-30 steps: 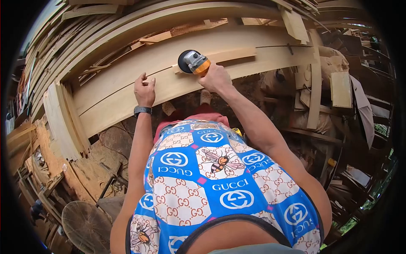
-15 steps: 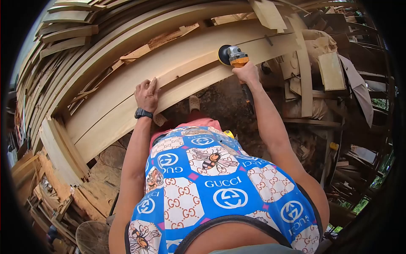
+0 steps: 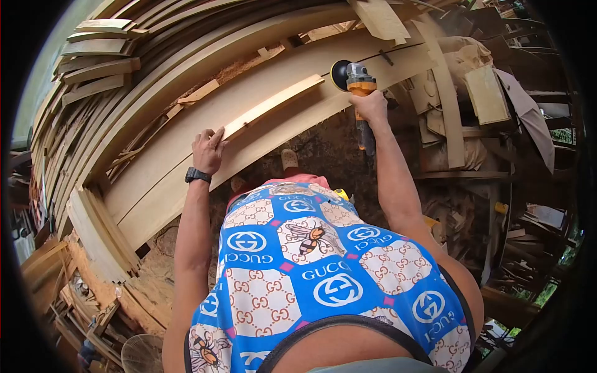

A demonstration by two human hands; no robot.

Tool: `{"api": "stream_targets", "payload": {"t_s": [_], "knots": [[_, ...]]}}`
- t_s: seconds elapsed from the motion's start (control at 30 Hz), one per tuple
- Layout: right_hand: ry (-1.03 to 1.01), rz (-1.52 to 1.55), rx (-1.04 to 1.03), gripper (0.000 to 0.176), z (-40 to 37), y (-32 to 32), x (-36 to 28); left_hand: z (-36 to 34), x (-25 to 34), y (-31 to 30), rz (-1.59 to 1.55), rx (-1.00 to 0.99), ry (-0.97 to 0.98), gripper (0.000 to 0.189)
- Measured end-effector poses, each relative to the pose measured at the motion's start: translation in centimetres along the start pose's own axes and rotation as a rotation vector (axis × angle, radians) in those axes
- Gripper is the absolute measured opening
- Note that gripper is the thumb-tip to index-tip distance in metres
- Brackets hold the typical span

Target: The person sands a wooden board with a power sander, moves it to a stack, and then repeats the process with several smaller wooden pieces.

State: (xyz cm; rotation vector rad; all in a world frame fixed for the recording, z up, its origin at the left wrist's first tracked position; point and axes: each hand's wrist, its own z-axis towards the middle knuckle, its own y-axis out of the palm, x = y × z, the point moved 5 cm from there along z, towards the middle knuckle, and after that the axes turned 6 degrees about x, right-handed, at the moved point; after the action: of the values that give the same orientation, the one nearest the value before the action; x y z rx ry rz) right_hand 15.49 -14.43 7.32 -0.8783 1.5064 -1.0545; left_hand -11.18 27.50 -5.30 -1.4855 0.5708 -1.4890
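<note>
My right hand (image 3: 370, 106) is wrapped round the body of an orange and grey angle grinder (image 3: 360, 79). A dark round disc with a yellow rim (image 3: 340, 75) sits on its head, just beyond the right end of a narrow wooden strip (image 3: 273, 107). That strip lies slantwise over wide pale boards (image 3: 158, 177), its bright narrow face turned up and a dark knot showing. At its left end, my left hand (image 3: 208, 151) grips it, with the fingertips partly hidden. A black watch (image 3: 198, 174) is on the left wrist.
Long planks (image 3: 134, 118) are stacked beyond the boards, with short offcuts (image 3: 102, 46) piled at the far left. A loose board (image 3: 380, 22) juts over the far right end. Short thick pieces (image 3: 93, 230) stand at the near left. Scrap wood fills the right side.
The wooden strip has tilted, so a brighter face shows. My left hand has moved slightly left with it. The grinder has shifted a little right and up, away from the strip's end.
</note>
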Motion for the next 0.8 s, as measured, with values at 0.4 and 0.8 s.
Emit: {"api": "stream_targets", "payload": {"t_s": [0.4, 0.8], "knots": [[-0.035, 0.026, -0.060, 0.060, -2.9, 0.9, -3.2, 1.2, 0.5, 1.9, -0.122, -0.011, -0.023, 0.025], [-0.113, -0.068, -0.130, 0.058, -4.4, 1.7, -5.0, -1.6, -2.1, 2.3, 0.014, 0.245, -0.161, 0.033]]}}
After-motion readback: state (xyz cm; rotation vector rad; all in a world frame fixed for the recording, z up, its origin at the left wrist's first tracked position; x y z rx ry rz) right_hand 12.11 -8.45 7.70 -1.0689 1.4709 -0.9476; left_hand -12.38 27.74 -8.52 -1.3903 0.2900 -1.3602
